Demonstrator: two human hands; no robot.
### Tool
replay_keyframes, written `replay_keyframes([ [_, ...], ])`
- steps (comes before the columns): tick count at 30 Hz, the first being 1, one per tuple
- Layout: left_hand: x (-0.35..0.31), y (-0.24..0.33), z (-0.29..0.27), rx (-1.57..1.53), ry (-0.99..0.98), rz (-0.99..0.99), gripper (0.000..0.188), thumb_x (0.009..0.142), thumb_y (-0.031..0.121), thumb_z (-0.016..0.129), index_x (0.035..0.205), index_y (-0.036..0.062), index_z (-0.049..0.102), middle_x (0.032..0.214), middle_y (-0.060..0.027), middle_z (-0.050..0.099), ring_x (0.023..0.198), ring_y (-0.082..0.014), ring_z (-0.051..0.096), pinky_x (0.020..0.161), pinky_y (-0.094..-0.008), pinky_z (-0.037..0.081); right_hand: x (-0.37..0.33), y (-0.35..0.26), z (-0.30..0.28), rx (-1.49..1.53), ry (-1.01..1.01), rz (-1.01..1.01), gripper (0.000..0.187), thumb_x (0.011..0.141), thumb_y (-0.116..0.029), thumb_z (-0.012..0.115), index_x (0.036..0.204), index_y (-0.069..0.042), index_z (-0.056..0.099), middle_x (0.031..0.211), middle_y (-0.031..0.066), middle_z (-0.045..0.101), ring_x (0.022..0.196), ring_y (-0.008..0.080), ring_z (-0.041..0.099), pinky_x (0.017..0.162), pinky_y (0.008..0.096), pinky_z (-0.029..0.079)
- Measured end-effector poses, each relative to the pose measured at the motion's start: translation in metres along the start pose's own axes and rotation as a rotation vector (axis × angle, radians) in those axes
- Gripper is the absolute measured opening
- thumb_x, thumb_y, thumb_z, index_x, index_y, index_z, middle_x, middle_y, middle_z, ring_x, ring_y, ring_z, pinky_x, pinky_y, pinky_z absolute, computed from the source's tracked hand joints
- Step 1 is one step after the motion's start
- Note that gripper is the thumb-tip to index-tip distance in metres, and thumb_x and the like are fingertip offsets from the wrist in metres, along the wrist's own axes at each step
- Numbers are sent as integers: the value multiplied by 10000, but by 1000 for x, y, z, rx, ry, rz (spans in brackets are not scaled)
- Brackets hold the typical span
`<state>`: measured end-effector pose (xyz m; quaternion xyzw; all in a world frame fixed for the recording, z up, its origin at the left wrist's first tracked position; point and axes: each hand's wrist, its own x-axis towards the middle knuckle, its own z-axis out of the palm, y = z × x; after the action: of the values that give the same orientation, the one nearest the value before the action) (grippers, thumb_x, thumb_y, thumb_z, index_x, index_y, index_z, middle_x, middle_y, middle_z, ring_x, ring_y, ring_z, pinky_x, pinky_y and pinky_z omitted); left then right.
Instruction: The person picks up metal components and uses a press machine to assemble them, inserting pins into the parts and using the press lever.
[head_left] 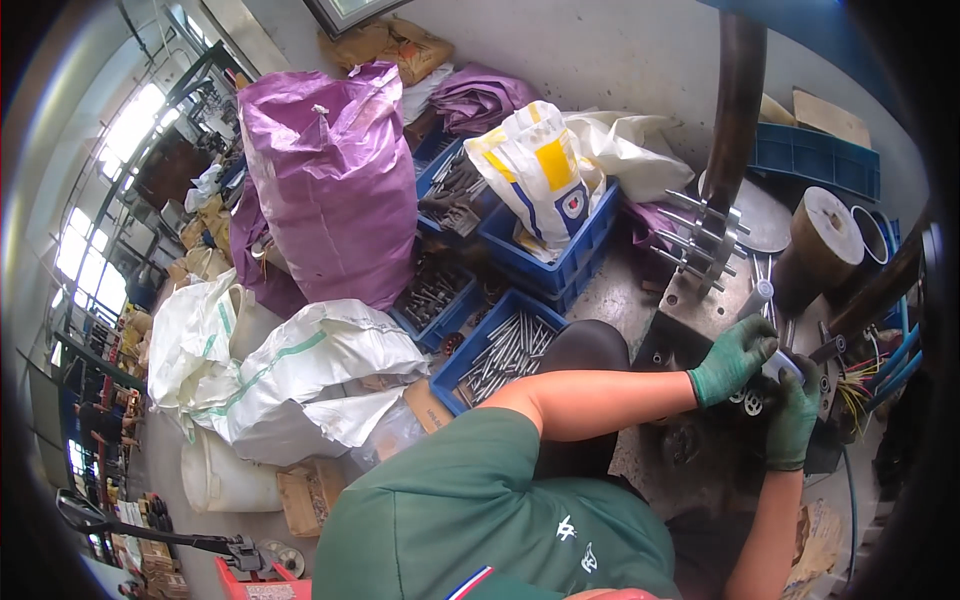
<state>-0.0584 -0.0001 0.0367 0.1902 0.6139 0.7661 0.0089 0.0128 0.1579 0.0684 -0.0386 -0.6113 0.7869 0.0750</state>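
Observation:
My left hand (735,360), in a green work glove, reaches in from the left with its fingers curled together; what sits between them is hidden. Close below it, my right hand (794,415), gloved the same way, grips a short light-grey cylinder (786,363). The cylinder's upper end lies right by my left fingertips. Both hands are over a machine with a flat steel plate (695,312). Beyond them stands a grey cylindrical knob (757,298). A metal hub with several protruding pins (706,247) surrounds an upright dark post (736,100).
Left of the machine, a blue bin (510,350) holds many metal rods. Other blue crates (560,265) stand behind it, beside a large purple sack (325,190) and white sacks (300,370). Coloured wires (860,385) and a brown roll (822,240) are at the right.

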Motion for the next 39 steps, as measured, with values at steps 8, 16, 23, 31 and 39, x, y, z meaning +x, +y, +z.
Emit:
replay_keyframes([
  [8,-4,26,-10,250,-16,98,180,1049,184,620,1103,14,642,998,-160,652,922,-287,643,857,-399,529,-2,-2,-1,-80,-65,-45,325,999,-205,682,1287,-76,608,1107,38,664,803,103,599,686,233,481],
  [16,-22,54,-21,-23,-120,-80,285,953,156,707,1186,14,627,1051,-141,681,990,-207,658,915,-356,546,-12,-10,10,-212,-229,-169,435,1023,-228,674,1375,12,588,1353,128,623,1219,212,601,1034,348,504],
  [23,-28,89,-83,390,-133,78,318,830,72,763,1131,24,672,1089,-155,674,1087,-318,671,973,-414,544,-22,-30,25,-245,-264,74,623,1039,-295,582,1588,-54,413,1421,116,576,1112,211,629,956,333,527],
  [31,49,339,-387,1518,736,592,302,890,281,770,1135,108,738,1081,-161,713,1005,-343,727,902,-435,591,15,10,-46,43,-251,-116,625,964,-151,623,1548,-27,440,1476,156,570,1284,281,585,1104,415,481],
  [39,33,450,-484,1876,1162,449,506,929,401,732,1320,89,654,1311,-202,655,1212,-381,658,1007,-496,554,21,-10,-55,-466,-181,-453,434,910,27,556,1342,21,600,1321,140,681,1272,249,621,1162,390,423],
])
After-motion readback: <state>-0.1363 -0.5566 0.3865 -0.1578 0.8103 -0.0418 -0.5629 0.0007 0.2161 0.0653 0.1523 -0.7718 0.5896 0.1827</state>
